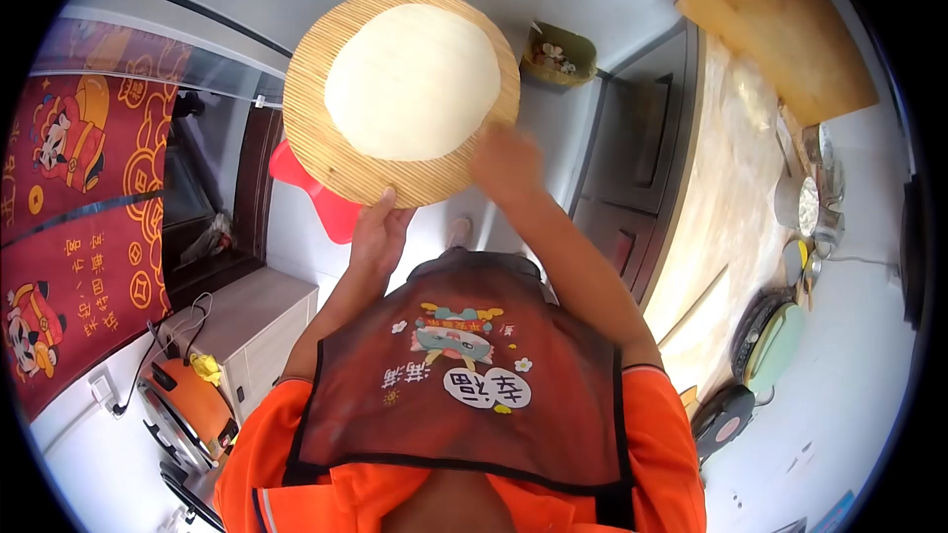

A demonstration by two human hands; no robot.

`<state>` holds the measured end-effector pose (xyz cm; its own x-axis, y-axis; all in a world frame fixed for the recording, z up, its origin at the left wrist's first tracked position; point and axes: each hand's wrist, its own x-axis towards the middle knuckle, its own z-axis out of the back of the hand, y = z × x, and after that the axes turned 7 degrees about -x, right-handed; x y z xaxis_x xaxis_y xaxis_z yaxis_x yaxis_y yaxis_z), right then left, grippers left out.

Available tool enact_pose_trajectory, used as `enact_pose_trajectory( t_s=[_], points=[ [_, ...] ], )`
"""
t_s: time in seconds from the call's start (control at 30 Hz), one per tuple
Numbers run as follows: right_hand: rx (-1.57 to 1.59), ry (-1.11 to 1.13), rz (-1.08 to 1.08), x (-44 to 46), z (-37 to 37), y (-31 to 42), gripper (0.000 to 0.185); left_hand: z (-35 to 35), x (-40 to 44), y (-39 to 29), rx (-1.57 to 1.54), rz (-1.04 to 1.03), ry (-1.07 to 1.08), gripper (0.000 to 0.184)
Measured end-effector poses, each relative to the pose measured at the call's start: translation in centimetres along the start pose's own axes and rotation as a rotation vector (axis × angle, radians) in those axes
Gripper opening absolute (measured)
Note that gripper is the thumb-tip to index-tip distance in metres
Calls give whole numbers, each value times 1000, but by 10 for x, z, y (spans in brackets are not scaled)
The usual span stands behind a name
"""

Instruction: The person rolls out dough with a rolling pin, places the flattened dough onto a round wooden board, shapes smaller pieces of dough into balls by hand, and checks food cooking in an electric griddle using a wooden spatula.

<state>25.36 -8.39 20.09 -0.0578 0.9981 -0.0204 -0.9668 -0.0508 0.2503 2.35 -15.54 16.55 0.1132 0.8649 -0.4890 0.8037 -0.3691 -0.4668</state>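
A round slatted wooden board point(311, 128) is held out in front of my body, with a large flat round sheet of pale dough point(413, 82) lying on it. My left hand point(377, 227) grips the board's near edge, thumb on top and fingers underneath. At the near right edge of the board is my right hand point(507, 166), close to the dough's rim. Motion blurs its fingers, so I cannot tell whether they grip the board.
To the right runs a floured worktop point(706, 207) with a thin rolling pin point(694, 306), pans point(775, 345) and a pot point(795, 202). A red stool point(336, 212) shows below the board. A bin point(559, 54) stands ahead; a wooden cabinet point(267, 321) is at left.
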Motion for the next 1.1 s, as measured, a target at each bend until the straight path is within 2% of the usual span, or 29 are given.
enact_pose_trajectory(
  t_s=[0.1,0.17,0.23,0.3,0.37,0.47,0.57,0.63,0.7,0.77,0.8,0.93,1.03,1.07,1.1],
  points=[
    [438,67,-320,-2,20,-44,19,-7,3,-3,23,-27,-68,41],
    [802,141,-482,3,2,-104,17,-17,0,-7,38,-46,-99,42],
    [828,174,-654,32,5,-145,16,-21,-3,-7,52,-46,-115,42],
    [1005,103,-678,74,-2,-189,27,-17,-3,-9,72,-40,-116,42],
    [918,-116,-756,114,-7,-215,37,-17,-2,-9,88,-33,-83,42],
    [627,-251,-841,109,-15,-232,42,-11,1,-9,76,43,-20,42],
    [827,-156,-649,38,-50,-243,41,2,13,-2,174,129,97,53],
    [649,-277,-499,-36,-48,-230,43,-1,19,0,253,157,120,53],
    [454,-338,-550,-119,-23,-206,38,-5,28,14,300,233,164,52],
    [403,-406,-656,-208,4,-202,32,-10,35,36,330,329,203,50],
    [356,-394,-739,-241,12,-202,29,-23,39,41,305,363,217,38],
    [346,-333,-1064,-347,32,-175,32,-56,41,59,419,430,288,39],
    [571,-501,-1022,-388,24,-159,36,-80,45,94,467,598,396,42],
    [662,-507,-1071,-393,23,-150,41,-90,46,107,500,647,487,42],
    [911,-660,-1105,-385,34,-134,51,-101,44,119,531,708,576,43]
  ],
)
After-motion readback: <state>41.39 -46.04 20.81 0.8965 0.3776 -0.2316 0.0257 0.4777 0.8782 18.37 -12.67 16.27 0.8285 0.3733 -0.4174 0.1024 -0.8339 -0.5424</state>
